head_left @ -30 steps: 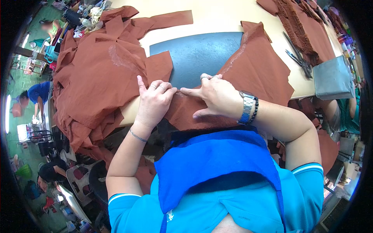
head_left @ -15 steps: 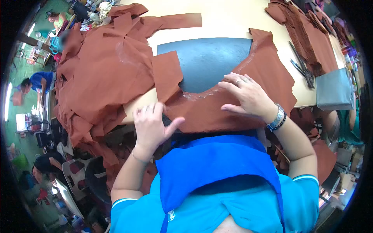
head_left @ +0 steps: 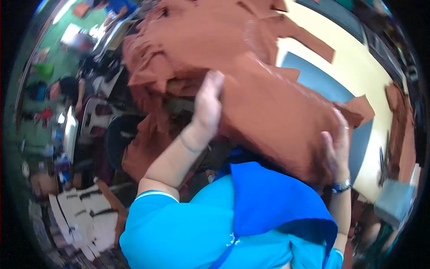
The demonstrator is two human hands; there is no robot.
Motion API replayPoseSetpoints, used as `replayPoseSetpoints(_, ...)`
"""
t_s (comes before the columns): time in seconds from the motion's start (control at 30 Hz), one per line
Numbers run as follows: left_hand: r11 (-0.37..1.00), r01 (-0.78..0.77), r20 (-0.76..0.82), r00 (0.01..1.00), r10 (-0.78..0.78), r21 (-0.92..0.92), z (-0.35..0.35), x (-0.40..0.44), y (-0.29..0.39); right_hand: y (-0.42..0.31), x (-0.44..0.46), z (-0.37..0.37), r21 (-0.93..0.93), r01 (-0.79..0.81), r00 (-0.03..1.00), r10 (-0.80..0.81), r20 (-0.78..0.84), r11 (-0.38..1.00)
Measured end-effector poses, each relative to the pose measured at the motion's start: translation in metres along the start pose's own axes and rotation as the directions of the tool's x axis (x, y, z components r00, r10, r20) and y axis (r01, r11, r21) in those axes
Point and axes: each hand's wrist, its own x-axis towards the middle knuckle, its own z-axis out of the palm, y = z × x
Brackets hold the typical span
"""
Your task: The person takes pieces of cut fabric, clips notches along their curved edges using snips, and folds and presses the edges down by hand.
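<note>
A reddish-brown sheet that looks like leather (head_left: 277, 116) spans the space between my hands, lifted over the table's front edge. Its upper edge carries a pale, whitish line. My left hand (head_left: 208, 107), blurred, grips the sheet's left edge with fingers pointing up. At the right edge, my right hand (head_left: 339, 145) holds the sheet, with a watch on that wrist. Behind it, part of a dark blue-grey board (head_left: 309, 74) shows on the table. A heap of similar brown pieces (head_left: 201, 40) lies at the upper left, and the sheet partly overlaps it in view.
The cream table (head_left: 309, 15) curves round to the right. Dark hand tools (head_left: 382, 166), a grey box (head_left: 394, 201) and more brown pieces (head_left: 398, 130) lie there. To the left are a white chair (head_left: 101, 110), white panels (head_left: 87, 219) and a person in blue (head_left: 118, 9).
My view has swung to the left. Earlier both hands rested over the sheet lying on the board; now they hold it raised between them, moved left toward the heap.
</note>
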Motion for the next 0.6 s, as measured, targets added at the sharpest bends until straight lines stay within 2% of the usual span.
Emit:
replayPoseSetpoints(0.07,0.960,0.117,-0.098,0.984,-0.145,-0.253,-0.093,0.049,0.018,0.017,0.009,-0.012,-0.111,0.015,0.999,-0.020,-0.046,0.994)
replayPoseSetpoints(0.1,0.930,0.069,-0.053,0.994,-0.094,-0.360,-0.116,0.044,0.054,0.029,0.012,-0.017,-0.160,-0.006,0.998,-0.003,-0.060,0.987)
replayPoseSetpoints(0.13,0.976,0.016,-0.255,0.964,-0.073,-0.219,-0.153,0.042,0.078,0.044,0.014,-0.020,-0.209,-0.032,0.997,0.015,-0.079,0.977)
replayPoseSetpoints(0.17,0.987,-0.069,-0.287,0.958,0.024,-0.147,-0.222,0.048,0.086,0.065,0.014,-0.024,-0.222,-0.060,0.996,0.042,-0.084,0.973)
replayPoseSetpoints(0.2,0.976,-0.161,-0.459,0.885,0.077,-0.146,-0.229,0.027,0.112,0.078,0.013,-0.025,-0.202,-0.117,0.989,0.096,-0.111,0.973)
replayPoseSetpoints(0.27,0.943,-0.332,-0.602,0.759,0.246,-0.034,-0.316,0.000,0.136,0.101,0.009,-0.029,-0.226,-0.155,0.986,0.135,-0.102,0.962)
replayPoseSetpoints(0.3,0.919,-0.393,-0.675,0.669,0.311,0.034,-0.352,-0.015,0.148,0.103,0.008,-0.028,-0.168,-0.153,0.986,0.139,-0.094,0.974)
replayPoseSetpoints(0.33,0.887,-0.445,-0.736,0.558,0.383,0.124,-0.384,-0.033,0.161,0.104,0.007,-0.027,-0.200,-0.137,0.989,0.121,-0.089,0.970)
replayPoseSetpoints(0.4,0.781,-0.490,-0.803,0.237,0.547,0.388,-0.437,-0.071,0.189,0.103,0.007,-0.026,-0.267,-0.099,0.994,0.081,-0.078,0.959)
replayPoseSetpoints(0.43,0.678,-0.429,-0.755,-0.015,0.656,0.598,-0.459,-0.091,0.204,0.103,0.008,-0.025,-0.315,-0.081,0.995,0.061,-0.072,0.946)
replayPoseSetpoints(0.47,0.573,-0.297,-0.639,-0.228,0.734,0.764,-0.473,-0.107,0.220,0.102,0.008,-0.025,-0.318,-0.081,0.996,0.064,-0.064,0.945)
replayPoseSetpoints(0.5,0.499,-0.132,-0.510,-0.367,0.778,0.856,-0.483,-0.119,0.235,0.102,0.008,-0.026,-0.322,-0.083,0.996,0.068,-0.058,0.943)
replayPoseSetpoints(0.53,0.455,-0.007,-0.418,-0.410,0.811,0.890,-0.482,-0.125,0.246,0.102,0.008,-0.025,-0.326,-0.087,0.996,0.072,-0.055,0.941)
replayPoseSetpoints(0.57,0.411,0.086,-0.353,-0.374,0.858,0.907,-0.481,-0.124,0.253,0.104,0.009,-0.025,-0.331,-0.079,0.996,0.066,-0.052,0.940)
replayPoseSetpoints(0.6,0.395,0.146,-0.352,-0.251,0.902,0.907,-0.470,-0.116,0.254,0.107,0.009,-0.025,-0.337,-0.073,0.997,0.059,-0.050,0.939)
